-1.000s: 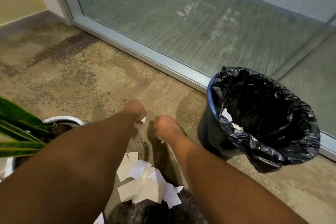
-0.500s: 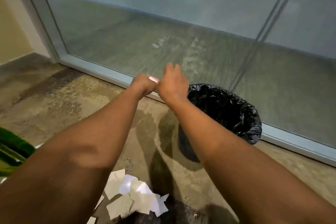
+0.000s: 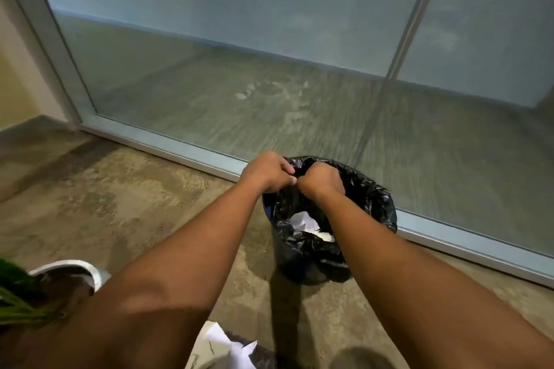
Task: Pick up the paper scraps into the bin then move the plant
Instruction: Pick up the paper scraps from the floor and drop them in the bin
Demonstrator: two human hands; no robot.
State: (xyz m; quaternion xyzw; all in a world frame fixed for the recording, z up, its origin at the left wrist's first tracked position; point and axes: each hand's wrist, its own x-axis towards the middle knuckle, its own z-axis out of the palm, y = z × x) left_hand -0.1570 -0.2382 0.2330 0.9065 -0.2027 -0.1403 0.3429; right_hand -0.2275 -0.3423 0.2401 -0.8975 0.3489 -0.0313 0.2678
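A blue bin with a black liner (image 3: 376, 201) stands on the carpet against the glass wall. White paper scraps (image 3: 302, 220) lie inside it. My left hand (image 3: 266, 172) and my right hand (image 3: 320, 181) are fists side by side over the bin's near-left rim, knuckles touching. The small scraps they carried earlier are hidden inside the fists. More paper scraps (image 3: 221, 344) lie in a pile on the floor at the bottom, between my forearms. The plant (image 3: 12, 278) with long green leaves sits in a white pot (image 3: 93, 272) at the lower left, partly behind my left arm.
A frosted glass wall with a metal bottom rail (image 3: 180, 150) runs diagonally behind the bin. Brown mottled carpet (image 3: 105, 189) spreads to the left of the bin. A yellow wall corner (image 3: 15, 93) stands at the far left.
Both hands rose from the floor pile with small scraps, swung right and came down over the bin opening. The view lifted and now looks down into the bin.
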